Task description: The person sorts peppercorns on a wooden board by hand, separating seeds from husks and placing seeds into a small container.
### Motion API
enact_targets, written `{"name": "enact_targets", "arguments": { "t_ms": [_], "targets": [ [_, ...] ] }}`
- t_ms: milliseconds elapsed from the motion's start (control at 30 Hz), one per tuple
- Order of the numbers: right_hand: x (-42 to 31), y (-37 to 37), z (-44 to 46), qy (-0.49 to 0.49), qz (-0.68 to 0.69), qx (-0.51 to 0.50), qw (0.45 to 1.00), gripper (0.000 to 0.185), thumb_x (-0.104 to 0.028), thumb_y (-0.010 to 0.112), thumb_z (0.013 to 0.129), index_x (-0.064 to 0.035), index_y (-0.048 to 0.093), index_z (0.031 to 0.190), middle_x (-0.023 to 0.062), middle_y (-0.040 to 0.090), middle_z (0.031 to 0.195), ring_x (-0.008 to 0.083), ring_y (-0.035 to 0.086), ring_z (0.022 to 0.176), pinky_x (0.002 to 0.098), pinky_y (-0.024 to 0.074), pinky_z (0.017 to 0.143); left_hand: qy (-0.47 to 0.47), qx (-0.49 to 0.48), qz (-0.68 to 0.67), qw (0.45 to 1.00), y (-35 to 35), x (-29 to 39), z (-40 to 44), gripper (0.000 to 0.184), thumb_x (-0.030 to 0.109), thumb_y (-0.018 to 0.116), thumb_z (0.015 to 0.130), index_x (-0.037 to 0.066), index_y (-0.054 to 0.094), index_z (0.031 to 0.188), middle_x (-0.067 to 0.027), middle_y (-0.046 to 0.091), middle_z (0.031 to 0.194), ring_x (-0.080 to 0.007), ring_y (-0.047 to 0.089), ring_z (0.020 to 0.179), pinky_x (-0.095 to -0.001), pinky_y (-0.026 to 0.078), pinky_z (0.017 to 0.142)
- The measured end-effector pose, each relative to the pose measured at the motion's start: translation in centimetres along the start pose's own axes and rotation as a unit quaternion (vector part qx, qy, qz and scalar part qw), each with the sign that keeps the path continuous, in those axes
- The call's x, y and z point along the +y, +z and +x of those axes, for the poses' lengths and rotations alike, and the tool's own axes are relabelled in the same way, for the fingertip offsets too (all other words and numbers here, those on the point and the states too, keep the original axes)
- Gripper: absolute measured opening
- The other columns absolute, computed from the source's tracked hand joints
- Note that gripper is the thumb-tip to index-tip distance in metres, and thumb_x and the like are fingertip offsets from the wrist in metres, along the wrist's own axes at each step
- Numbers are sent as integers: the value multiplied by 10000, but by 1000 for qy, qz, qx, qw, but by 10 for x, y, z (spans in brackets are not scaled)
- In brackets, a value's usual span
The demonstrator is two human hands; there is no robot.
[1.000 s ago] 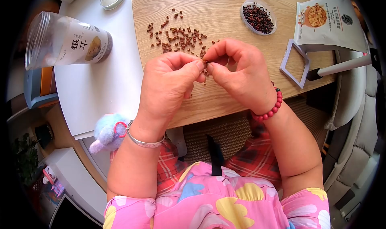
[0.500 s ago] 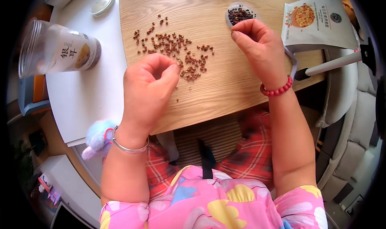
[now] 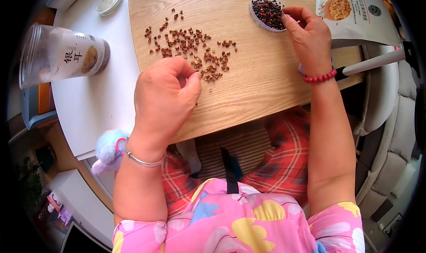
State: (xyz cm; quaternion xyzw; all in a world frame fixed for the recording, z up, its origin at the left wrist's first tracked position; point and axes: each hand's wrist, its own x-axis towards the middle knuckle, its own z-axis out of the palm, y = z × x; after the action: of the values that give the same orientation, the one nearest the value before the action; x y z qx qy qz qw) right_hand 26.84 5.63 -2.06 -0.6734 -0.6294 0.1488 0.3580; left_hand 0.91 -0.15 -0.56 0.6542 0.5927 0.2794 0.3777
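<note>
The right hand is at the near right edge of a small round tub, with its fingertips by the rim and its palm turned partly down. Thumb and forefinger come close together in a loose pinch; whether a grain sits between them, I cannot tell. The tub lies just ahead and to the left of that hand, much nearer to it than to the other. Being round, it has no long axis; dark seeds fill its middle.

The left hand is half curled, thumb and forefinger closed together at the near edge of the scattered reddish-brown husks. Anything pinched there is hidden. The husks spread ahead of those fingertips in a loose slanting band, from far left to near right, between the hand and the tub's side of the wooden table.

Farther out, a printed pouch lies ahead and to the right of the right hand. Left of the left hand stands a clear jar, its mouth uncovered, with a round lid beyond it.
</note>
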Motion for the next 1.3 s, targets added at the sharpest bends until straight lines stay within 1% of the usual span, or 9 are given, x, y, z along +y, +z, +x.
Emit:
{"name": "enact_targets", "arguments": {
  "t_ms": [100, 200, 267, 300, 433, 1067, 1167, 1233, 1300],
  "targets": [
    [-14, 6, -7, -22, 64, -30, 997, 139, -173, 647, 804, -60, 677, 879, 54, 645, 690, 133, 606, 608, 265, 480, 582, 61, 25, 46, 997, 4, -2, -1, 57, 14, 609, 774, 7, 629, 827, 1, 485, 609, -72, 443, 545, -236, 369, 504],
    [-37, 17, -20, -28, 128, -79, 988, 76, -100, 659, 775, -60, 680, 836, 67, 645, 743, 169, 611, 668, 280, 481, 611, 110, 32, 113, 987, 7, 0, -2, 188, -11, 600, 762, 46, 653, 933, -38, 487, 651, -139, 477, 559, -271, 394, 527],
    [-45, 23, -26, -205, 38, -114, 971, 65, -72, 662, 739, -72, 680, 802, 78, 623, 750, 232, 593, 718, 324, 473, 660, 126, 27, 145, 981, 8, 1, -3, 242, -20, 596, 755, 69, 658, 972, -61, 490, 674, -178, 494, 571, -289, 406, 540],
    [-48, 28, -31, -208, 38, -113, 971, 84, -48, 657, 701, -84, 680, 773, 85, 602, 730, 277, 566, 745, 362, 457, 697, 125, 23, 155, 980, 8, 2, -3, 240, -19, 596, 751, 74, 662, 962, -70, 511, 699, -200, 510, 589, -302, 416, 552],
    [-49, 33, -37, -274, 2, -146, 951, 140, -27, 644, 671, -110, 690, 774, 67, 585, 727, 271, 563, 725, 372, 456, 665, 139, 15, 168, 976, 7, 0, -2, 217, -7, 597, 749, 77, 670, 935, -78, 532, 716, -226, 537, 610, -322, 428, 561],
    [-55, 38, -35, -267, -14, -105, 958, 157, -11, 615, 689, -127, 686, 768, 65, 583, 756, 273, 557, 743, 379, 453, 667, 113, 14, 159, 981, 3, 1, -1, 110, 29, 609, 757, 55, 665, 847, -92, 552, 723, -259, 559, 623, -343, 437, 559],
    [-57, 36, -35, -281, -49, -128, 950, 140, -9, 610, 700, -118, 682, 750, 65, 584, 751, 273, 558, 735, 383, 453, 662, 113, 18, 148, 982, 2, 0, -1, 92, 23, 607, 754, 45, 662, 825, -92, 548, 708, -248, 550, 600, -329, 431, 549],
    [-55, 37, -35, -257, -39, -89, 962, 144, -7, 606, 690, -119, 682, 739, 60, 580, 745, 273, 556, 729, 384, 453, 658, 96, 17, 128, 987, 1, -1, 0, 95, 11, 600, 752, 39, 663, 817, -89, 538, 690, -224, 531, 567, -307, 420, 536],
    [-54, 36, -34, -247, -36, -97, 964, 151, -5, 605, 679, -119, 683, 740, 59, 578, 746, 272, 556, 729, 383, 453, 658, 95, 22, 121, 988, 0, -1, 0, 100, 0, 595, 749, 29, 661, 819, -89, 531, 678, -209, 518, 553, -298, 414, 532]
  ]
}}
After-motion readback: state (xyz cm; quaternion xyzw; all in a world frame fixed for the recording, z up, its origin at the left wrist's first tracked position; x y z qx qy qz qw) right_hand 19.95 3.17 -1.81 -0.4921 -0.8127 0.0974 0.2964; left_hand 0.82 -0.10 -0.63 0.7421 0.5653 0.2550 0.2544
